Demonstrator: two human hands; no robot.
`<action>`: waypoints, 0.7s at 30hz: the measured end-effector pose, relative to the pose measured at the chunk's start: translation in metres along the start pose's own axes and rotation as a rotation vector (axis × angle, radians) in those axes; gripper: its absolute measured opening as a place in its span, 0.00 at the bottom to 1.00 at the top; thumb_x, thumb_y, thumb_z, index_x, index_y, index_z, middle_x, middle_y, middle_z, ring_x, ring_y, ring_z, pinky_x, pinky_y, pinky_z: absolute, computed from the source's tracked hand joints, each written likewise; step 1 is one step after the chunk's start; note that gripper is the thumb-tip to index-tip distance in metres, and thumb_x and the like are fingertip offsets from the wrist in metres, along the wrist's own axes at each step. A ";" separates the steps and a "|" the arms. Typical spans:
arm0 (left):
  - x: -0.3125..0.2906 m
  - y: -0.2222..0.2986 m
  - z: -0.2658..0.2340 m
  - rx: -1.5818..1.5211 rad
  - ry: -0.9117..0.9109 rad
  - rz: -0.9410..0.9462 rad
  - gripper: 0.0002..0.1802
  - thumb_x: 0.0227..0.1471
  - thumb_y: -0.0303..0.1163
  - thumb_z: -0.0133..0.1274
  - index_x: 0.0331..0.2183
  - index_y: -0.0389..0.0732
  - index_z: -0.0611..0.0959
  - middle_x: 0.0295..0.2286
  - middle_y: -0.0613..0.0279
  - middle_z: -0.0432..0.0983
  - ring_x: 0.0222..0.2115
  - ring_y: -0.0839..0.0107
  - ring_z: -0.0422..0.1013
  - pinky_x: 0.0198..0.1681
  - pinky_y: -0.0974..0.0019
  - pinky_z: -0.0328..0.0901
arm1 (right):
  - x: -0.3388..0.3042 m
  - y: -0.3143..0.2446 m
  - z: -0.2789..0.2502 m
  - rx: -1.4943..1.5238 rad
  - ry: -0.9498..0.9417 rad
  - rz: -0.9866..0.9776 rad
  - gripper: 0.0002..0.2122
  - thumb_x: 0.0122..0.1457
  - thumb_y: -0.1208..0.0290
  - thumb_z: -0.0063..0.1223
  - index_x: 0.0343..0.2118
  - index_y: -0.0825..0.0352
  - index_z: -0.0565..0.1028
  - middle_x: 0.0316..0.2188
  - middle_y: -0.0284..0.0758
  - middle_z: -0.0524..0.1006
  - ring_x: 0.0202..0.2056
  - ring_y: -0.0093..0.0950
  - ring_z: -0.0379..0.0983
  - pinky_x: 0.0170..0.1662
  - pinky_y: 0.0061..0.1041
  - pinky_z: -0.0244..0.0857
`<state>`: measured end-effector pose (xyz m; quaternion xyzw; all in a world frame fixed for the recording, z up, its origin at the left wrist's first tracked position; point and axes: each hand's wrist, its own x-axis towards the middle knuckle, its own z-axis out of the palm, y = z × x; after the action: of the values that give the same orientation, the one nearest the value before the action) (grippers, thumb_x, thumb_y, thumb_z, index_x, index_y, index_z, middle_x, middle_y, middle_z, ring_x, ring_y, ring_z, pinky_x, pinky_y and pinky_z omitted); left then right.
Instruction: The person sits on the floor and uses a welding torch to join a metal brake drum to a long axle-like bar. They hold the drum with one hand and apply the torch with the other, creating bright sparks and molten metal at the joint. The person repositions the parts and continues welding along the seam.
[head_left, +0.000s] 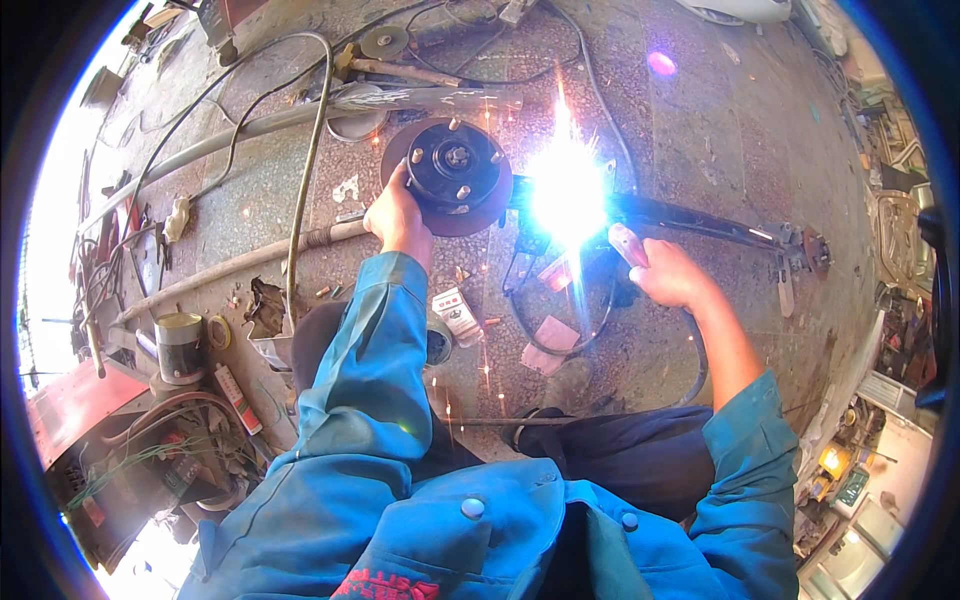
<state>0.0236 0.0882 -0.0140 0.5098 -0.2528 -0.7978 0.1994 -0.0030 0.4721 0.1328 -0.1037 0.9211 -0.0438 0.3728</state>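
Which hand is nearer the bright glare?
The right hand, gripping a handle beside the glare; the left hand, farther away, touches the black round hub.

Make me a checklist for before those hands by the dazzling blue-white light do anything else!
1. Left hand on the round black metal hub: ok, touching its edge.
2. Right hand holding the pale pink rounded handle: ok.
3. Hands gloved: not ok, both bare.
4. Blue cloth right sleeve covering the forearm: not ok, skin shows.
5. Metal beneath the blue-white glare: cannot tell, light hides it.
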 end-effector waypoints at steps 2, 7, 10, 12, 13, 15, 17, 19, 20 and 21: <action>0.001 -0.001 0.001 -0.009 -0.003 -0.004 0.22 0.58 0.31 0.71 0.44 0.22 0.83 0.43 0.45 0.87 0.37 0.60 0.85 0.45 0.59 0.81 | 0.001 0.003 0.001 -0.003 -0.001 0.000 0.20 0.61 0.64 0.61 0.48 0.76 0.78 0.49 0.59 0.82 0.55 0.56 0.79 0.59 0.49 0.72; -0.005 0.002 0.002 -0.010 -0.063 -0.035 0.22 0.59 0.32 0.70 0.45 0.23 0.83 0.43 0.47 0.87 0.38 0.60 0.85 0.46 0.59 0.81 | 0.006 0.010 0.006 -0.012 0.003 -0.020 0.19 0.61 0.63 0.62 0.47 0.76 0.78 0.48 0.59 0.82 0.54 0.56 0.79 0.57 0.49 0.71; -0.005 0.005 0.002 0.031 -0.058 -0.043 0.20 0.61 0.33 0.68 0.46 0.25 0.84 0.43 0.49 0.88 0.39 0.61 0.86 0.47 0.59 0.81 | 0.005 0.009 0.005 -0.021 0.005 -0.031 0.19 0.61 0.63 0.62 0.47 0.76 0.78 0.48 0.59 0.82 0.54 0.56 0.79 0.57 0.50 0.71; 0.001 0.004 0.002 0.042 -0.057 -0.067 0.16 0.65 0.34 0.63 0.48 0.31 0.87 0.43 0.53 0.88 0.41 0.62 0.86 0.48 0.60 0.82 | 0.008 0.012 0.005 -0.023 -0.007 -0.027 0.19 0.60 0.63 0.62 0.47 0.76 0.78 0.48 0.59 0.82 0.54 0.56 0.79 0.57 0.50 0.71; 0.003 0.001 0.001 0.033 -0.047 -0.048 0.18 0.63 0.34 0.65 0.47 0.28 0.86 0.43 0.51 0.88 0.40 0.61 0.86 0.48 0.60 0.82 | 0.008 0.012 0.005 -0.025 -0.015 -0.024 0.20 0.60 0.63 0.62 0.47 0.76 0.78 0.48 0.59 0.82 0.54 0.57 0.79 0.57 0.50 0.71; 0.007 -0.005 -0.001 0.014 -0.029 -0.010 0.23 0.59 0.34 0.70 0.46 0.22 0.84 0.43 0.47 0.88 0.38 0.59 0.86 0.47 0.58 0.81 | 0.005 0.012 0.006 -0.019 0.004 -0.019 0.19 0.60 0.63 0.62 0.46 0.76 0.78 0.48 0.59 0.82 0.54 0.57 0.79 0.57 0.50 0.71; 0.002 -0.008 0.002 0.005 -0.053 0.001 0.24 0.59 0.34 0.70 0.46 0.22 0.84 0.43 0.46 0.87 0.38 0.58 0.86 0.47 0.58 0.80 | 0.002 0.014 0.006 -0.014 0.015 -0.015 0.19 0.60 0.63 0.62 0.45 0.76 0.78 0.47 0.60 0.82 0.54 0.57 0.79 0.56 0.50 0.71; 0.027 -0.013 -0.013 0.234 -0.133 0.190 0.24 0.59 0.34 0.70 0.47 0.22 0.84 0.43 0.46 0.87 0.38 0.58 0.86 0.48 0.58 0.80 | 0.004 0.012 0.005 -0.011 0.020 -0.043 0.18 0.59 0.63 0.61 0.44 0.76 0.78 0.46 0.60 0.82 0.53 0.57 0.79 0.56 0.50 0.72; 0.077 -0.013 -0.046 0.472 -0.183 0.388 0.25 0.60 0.34 0.70 0.48 0.22 0.84 0.44 0.46 0.87 0.39 0.58 0.85 0.48 0.58 0.80 | 0.009 0.001 0.004 0.000 0.020 -0.070 0.18 0.59 0.63 0.61 0.43 0.76 0.78 0.45 0.60 0.82 0.52 0.57 0.79 0.55 0.50 0.72; 0.084 -0.020 -0.047 0.478 -0.177 0.377 0.25 0.60 0.34 0.70 0.48 0.22 0.84 0.44 0.46 0.87 0.39 0.58 0.85 0.48 0.58 0.80 | 0.010 0.004 0.005 0.008 0.019 -0.053 0.18 0.58 0.64 0.60 0.43 0.76 0.78 0.44 0.59 0.82 0.51 0.58 0.80 0.54 0.50 0.72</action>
<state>0.0314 0.0465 -0.1029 0.4152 -0.5395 -0.7059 0.1956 -0.0072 0.4736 0.1220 -0.1263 0.9213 -0.0586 0.3631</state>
